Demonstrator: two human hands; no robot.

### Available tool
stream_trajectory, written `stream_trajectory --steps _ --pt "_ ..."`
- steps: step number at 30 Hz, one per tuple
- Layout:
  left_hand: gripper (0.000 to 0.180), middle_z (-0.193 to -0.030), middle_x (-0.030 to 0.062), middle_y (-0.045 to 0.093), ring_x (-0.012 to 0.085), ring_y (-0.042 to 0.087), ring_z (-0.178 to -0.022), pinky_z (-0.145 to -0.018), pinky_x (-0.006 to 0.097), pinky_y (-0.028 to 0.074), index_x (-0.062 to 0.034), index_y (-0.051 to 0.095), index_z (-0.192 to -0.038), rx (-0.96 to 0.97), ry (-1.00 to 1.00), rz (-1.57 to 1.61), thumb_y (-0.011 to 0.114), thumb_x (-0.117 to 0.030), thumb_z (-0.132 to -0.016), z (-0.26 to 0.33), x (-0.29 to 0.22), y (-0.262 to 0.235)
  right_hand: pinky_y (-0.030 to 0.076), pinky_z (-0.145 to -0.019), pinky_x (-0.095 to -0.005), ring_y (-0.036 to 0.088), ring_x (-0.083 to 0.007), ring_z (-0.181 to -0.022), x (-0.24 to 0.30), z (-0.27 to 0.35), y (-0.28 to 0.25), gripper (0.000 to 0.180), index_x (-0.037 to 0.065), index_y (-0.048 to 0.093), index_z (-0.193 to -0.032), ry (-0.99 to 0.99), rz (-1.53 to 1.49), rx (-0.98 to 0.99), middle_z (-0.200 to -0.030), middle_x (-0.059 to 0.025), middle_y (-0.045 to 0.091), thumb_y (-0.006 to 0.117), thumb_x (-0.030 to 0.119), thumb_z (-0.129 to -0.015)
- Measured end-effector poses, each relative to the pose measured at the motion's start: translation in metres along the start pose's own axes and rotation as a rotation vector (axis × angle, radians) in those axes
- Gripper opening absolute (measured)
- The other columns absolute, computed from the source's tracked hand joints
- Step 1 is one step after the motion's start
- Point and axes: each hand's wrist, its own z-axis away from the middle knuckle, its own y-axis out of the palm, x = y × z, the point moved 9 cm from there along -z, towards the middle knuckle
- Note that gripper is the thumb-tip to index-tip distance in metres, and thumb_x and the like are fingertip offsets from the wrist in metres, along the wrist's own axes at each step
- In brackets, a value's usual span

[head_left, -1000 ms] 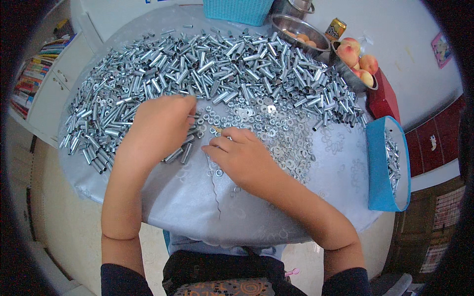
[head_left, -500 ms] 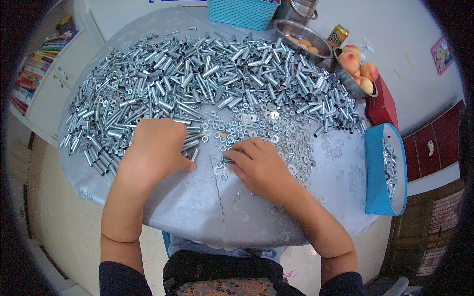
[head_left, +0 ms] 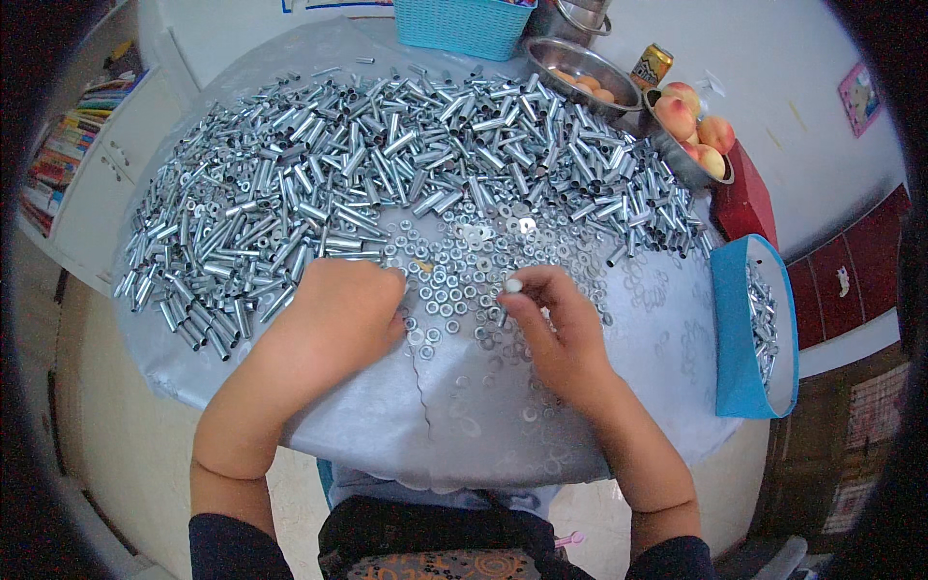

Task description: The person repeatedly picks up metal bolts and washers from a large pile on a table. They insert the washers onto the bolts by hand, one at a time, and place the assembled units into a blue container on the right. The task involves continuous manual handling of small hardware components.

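Note:
My right hand [head_left: 559, 333] is raised slightly over the table, thumb and fingers pinching a small metal bolt [head_left: 513, 286] with a round, pale end; part of its shank shows below the thumb. Knuckles up, my left hand [head_left: 350, 307] is curled closed at the near edge of the sleeve pile, and its fingertips and anything in them are hidden. Between and beyond the hands lie many loose nuts [head_left: 447, 294]. Flat washers [head_left: 578, 253] spread to their right. A wide heap of shiny metal sleeves [head_left: 387, 145] covers the far and left parts of the table.
A blue fabric bin [head_left: 732, 333] with metal parts stands at the right edge. Along the back are a turquoise basket [head_left: 464, 27], a steel bowl [head_left: 619, 101] of round food, a can [head_left: 652, 65], a bowl of peaches [head_left: 715, 135] and a red box [head_left: 744, 198].
My right hand has moved right and lifted from the nuts, now with the bolt in its pinch. My left hand has shifted right, its thumb tucked in. The view has shifted a little.

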Motion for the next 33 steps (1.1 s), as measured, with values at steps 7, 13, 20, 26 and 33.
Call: stream_trajectory --steps 7,13,20,26,33 --pt "0.021 -0.074 0.0166 0.058 0.0344 0.059 -0.069 -0.062 0.044 0.046 -0.0025 0.054 -0.083 -0.182 0.058 0.201 0.054 -0.023 -0.079 -0.016 -0.018 -0.006 0.046 -0.070 -0.0236 0.056 -0.0109 -0.078 -0.011 -0.002 -0.007 0.029 0.003 0.047 -0.109 0.060 -0.595 -0.122 -0.085 -0.0050 0.057 0.058 0.001 -0.083" --pt "0.018 -0.078 0.0133 0.058 0.0310 0.059 -0.071 -0.062 0.041 0.046 -0.0042 0.056 -0.085 -0.290 0.112 0.186 0.058 -0.020 -0.078 -0.023 -0.026 -0.007 0.047 -0.074 -0.0243 0.058 -0.0127 -0.084 -0.024 0.001 -0.012 0.024 0.002 0.049 -0.106 -0.060 -0.254 -0.092 -0.092 -0.0083 0.060 0.057 0.001 -0.084" --pt "0.017 -0.082 0.0123 0.061 0.0301 0.060 -0.072 -0.062 0.039 0.047 -0.0057 0.059 -0.093 -0.368 0.170 0.425 0.058 -0.018 -0.080 -0.019 -0.034 -0.010 0.048 -0.074 -0.0254 0.059 -0.0148 -0.083 -0.029 -0.002 -0.030 0.019 -0.001 0.049 -0.102 0.018 -0.477 -0.299 -0.092 -0.0108 0.060 0.056 0.001 -0.085" --pt "0.018 -0.080 0.0136 0.062 0.0301 0.061 -0.068 -0.059 0.038 0.047 -0.0045 0.059 -0.093 -0.358 0.134 0.500 0.057 -0.018 -0.082 -0.023 -0.032 -0.006 0.048 -0.075 -0.0256 0.060 -0.0161 -0.084 -0.035 -0.004 -0.045 0.019 -0.001 0.049 -0.102 0.080 -0.521 -0.362 -0.091 -0.0113 0.061 0.056 0.001 -0.085" --pt "0.024 -0.085 0.0149 0.063 0.0261 0.063 -0.070 -0.061 0.033 0.048 -0.0026 0.060 -0.098 -0.244 0.113 0.618 0.061 -0.018 -0.080 -0.024 -0.037 0.001 0.048 -0.077 -0.0260 0.060 -0.0161 -0.085 -0.033 -0.003 -0.034 0.019 -0.001 0.049 -0.102 0.075 -0.570 -0.293 -0.094 -0.0124 0.060 0.055 0.000 -0.084"
